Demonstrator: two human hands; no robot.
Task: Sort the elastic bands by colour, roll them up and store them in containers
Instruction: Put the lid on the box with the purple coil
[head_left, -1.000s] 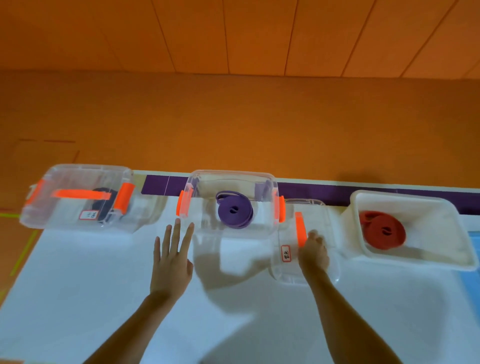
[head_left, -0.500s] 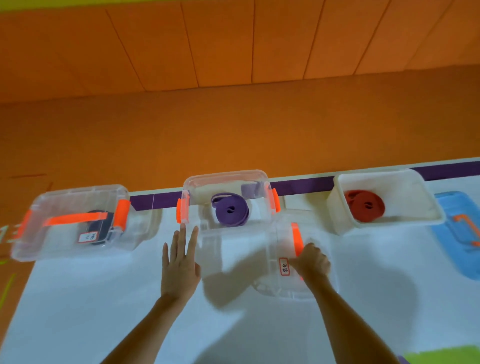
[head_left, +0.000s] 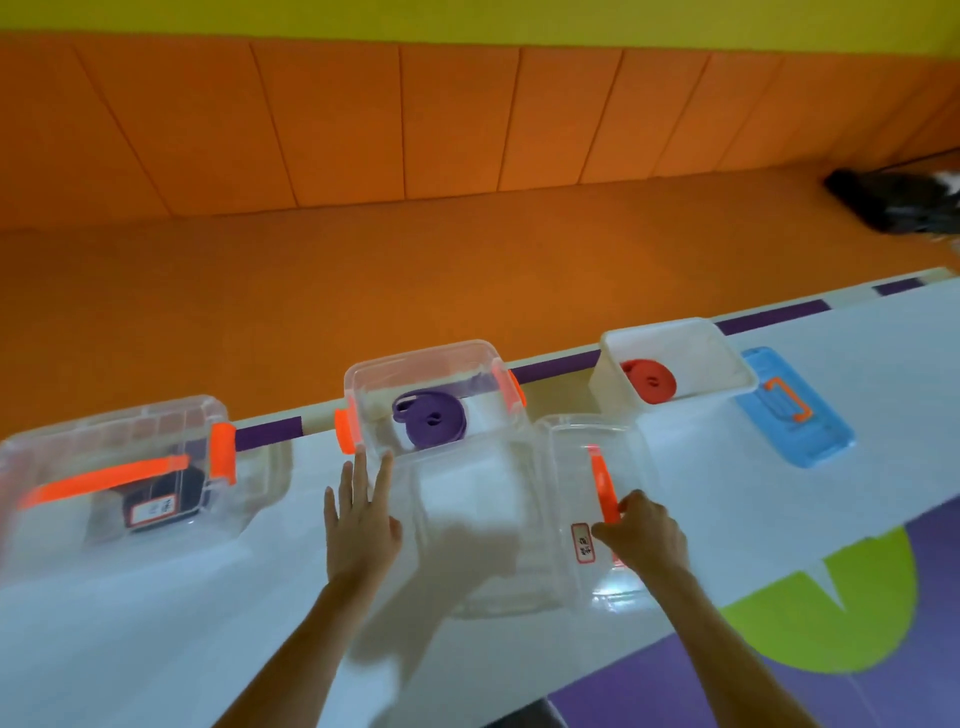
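Centre: open clear container (head_left: 483, 359) holding purple band roll (head_left: 430, 423); left hand (head_left: 361, 525) beside it, fingers straight. Centre-right: right hand (head_left: 644, 535) gripping clear lid (head_left: 574, 467). Left: lidded container (head_left: 104, 431), dark band (head_left: 192, 486). Right: white bin (head_left: 719, 353), red band roll (head_left: 649, 381); blue lid (head_left: 795, 410).

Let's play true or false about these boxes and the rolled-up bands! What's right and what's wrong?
1. The purple band lies rolled up in the open clear box. True.
2. The red band sits in a blue box. False: it sits in the white box.
3. The right hand holds the clear lid by its orange handle. True.
4. The left hand grips a band. False: its fingers are straight and hold nothing.
5. The leftmost box is open. False: it is closed.
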